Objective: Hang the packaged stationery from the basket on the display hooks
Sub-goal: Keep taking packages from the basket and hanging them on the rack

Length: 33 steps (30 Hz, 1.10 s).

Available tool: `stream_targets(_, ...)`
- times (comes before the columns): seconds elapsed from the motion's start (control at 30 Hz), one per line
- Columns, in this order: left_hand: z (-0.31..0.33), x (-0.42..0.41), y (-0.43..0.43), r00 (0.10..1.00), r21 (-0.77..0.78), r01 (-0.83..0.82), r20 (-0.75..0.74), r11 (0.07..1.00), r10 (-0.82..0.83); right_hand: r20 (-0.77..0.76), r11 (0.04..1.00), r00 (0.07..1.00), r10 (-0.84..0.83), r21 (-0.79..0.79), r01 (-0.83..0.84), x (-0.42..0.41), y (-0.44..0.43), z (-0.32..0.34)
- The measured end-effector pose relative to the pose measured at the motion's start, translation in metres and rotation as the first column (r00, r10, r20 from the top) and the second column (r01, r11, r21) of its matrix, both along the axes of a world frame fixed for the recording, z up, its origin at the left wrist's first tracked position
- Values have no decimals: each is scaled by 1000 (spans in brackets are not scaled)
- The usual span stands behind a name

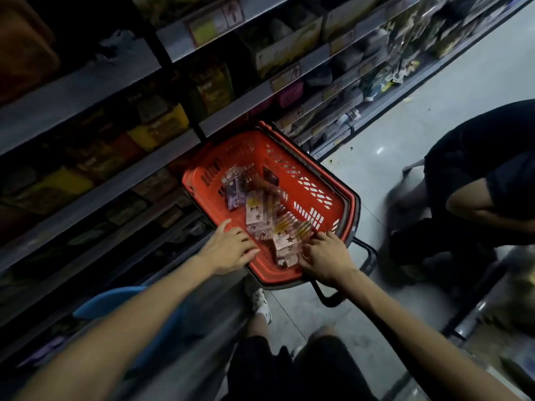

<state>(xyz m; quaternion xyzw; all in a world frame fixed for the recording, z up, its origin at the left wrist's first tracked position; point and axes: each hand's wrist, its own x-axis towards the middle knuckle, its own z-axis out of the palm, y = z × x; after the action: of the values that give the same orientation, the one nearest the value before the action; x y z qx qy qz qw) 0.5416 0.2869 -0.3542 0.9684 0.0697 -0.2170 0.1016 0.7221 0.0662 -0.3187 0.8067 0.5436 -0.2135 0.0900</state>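
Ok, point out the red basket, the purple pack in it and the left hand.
red basket (pixel 246 153): head view, far inner wall.
purple pack (pixel 234 192): head view, middle of its front.
left hand (pixel 231 247): head view, back of the hand.

Dim aisle here: the shelves on the left are sinking into near-black. The pale floor is catching the light and showing one small glare spot. Motion blur is smearing the packets, and straight lines are bowing towards the edges.
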Motion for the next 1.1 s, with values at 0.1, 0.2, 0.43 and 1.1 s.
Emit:
stream_targets(0.1,-4,17,38,997,11,57,-54,998,-56,-61,990,997,-55,-136,46,14,28,-8)
stream_targets(0.2,-10,31,50,994,23,66,-88,998,-63,-78,946,987,-143,-304,113,21,57,-31)
stream_targets(0.43,-28,30,50,1000,18,-10,28,1000,9,-102,898,992,-81,-439,28,24,106,-131)
stream_targets(1.1,-27,37,44,986,-20,-161,-34,987,161,-199,875,969,145,-432,-220,30,124,-164)
